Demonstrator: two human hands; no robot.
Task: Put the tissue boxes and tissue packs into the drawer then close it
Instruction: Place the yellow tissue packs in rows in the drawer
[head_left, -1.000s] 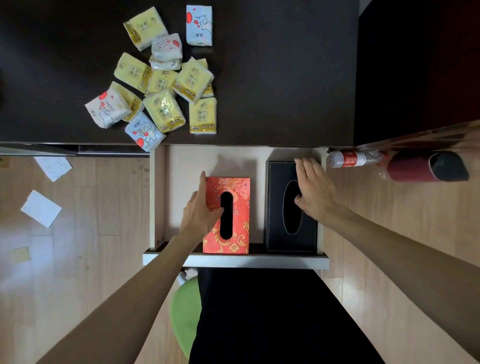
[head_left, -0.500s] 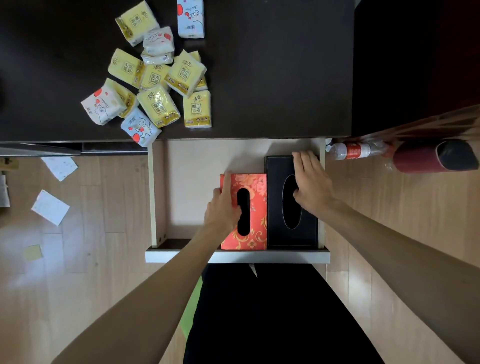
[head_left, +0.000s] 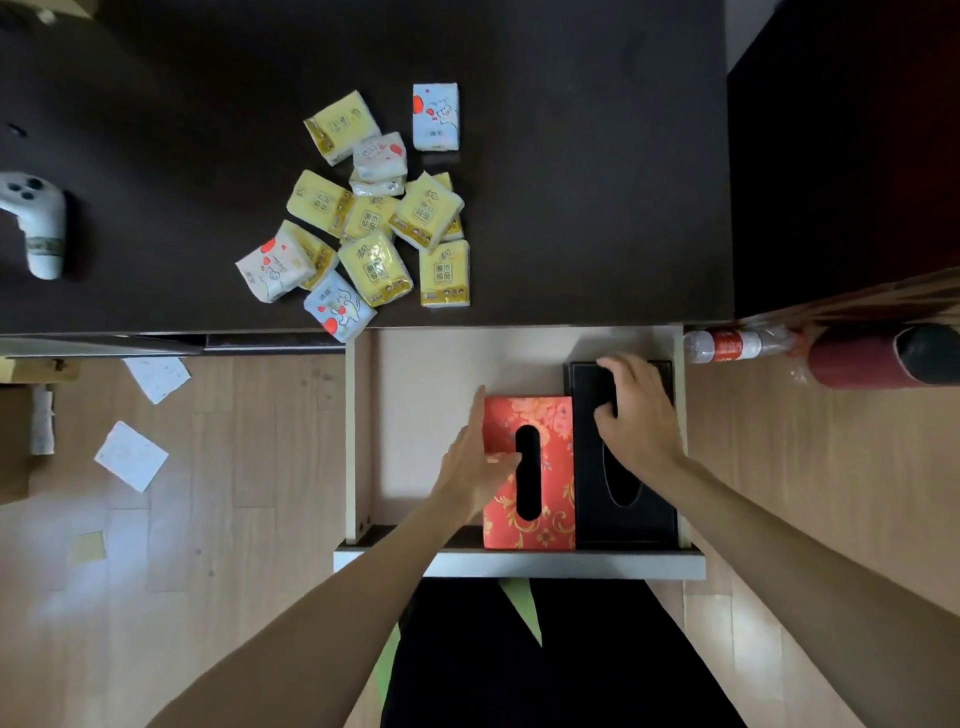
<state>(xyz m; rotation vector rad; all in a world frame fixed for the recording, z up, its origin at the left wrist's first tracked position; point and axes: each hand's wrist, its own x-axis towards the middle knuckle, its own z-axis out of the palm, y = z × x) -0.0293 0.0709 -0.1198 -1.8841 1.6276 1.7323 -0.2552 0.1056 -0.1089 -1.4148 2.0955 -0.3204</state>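
While the drawer (head_left: 358, 441) stood pulled out below the dark table (head_left: 571, 182), two tissue boxes lay inside it, side by side and touching, against its right wall and near front. The left hand (head_left: 475, 457) lay flat along the left edge of the red floral tissue box (head_left: 550, 467), fingers straight and not closed, thumb resting on the top beside the slot. The right hand (head_left: 636, 415) rested on the far half of the black tissue box (head_left: 623, 509), fingers loosely curled over its top, gripping nothing. The tissue packs (head_left: 374, 218), yellow, white and pale blue, lay heaped on the table's near part, left of the drawer's middle. Paper scraps (head_left: 132, 454) lay on the wooden floor at left.
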